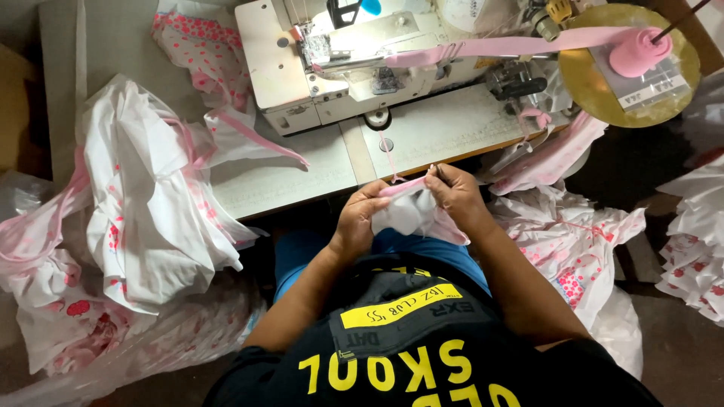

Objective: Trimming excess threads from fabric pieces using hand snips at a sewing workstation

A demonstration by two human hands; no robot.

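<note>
Head view, 2 hands (411, 207), 1 garment (411, 215)

The person wears a black short-sleeved T-shirt (422, 354) with large yellow lettering and a yellow strip across a grey patch (seen upside down from above), over blue trousers (302, 260); forearms are bare.

Sewing machine (332, 71), pink tape roll (641, 51), garment heaps (151, 203).

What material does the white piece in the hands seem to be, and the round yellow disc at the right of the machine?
The white piece, held by the left hand and right hand, looks like thin matte woven fabric: it folds softly, with a pink edge band. The yellow disc looks rigid, perhaps plastic or painted metal; it is flat and dull.
</note>
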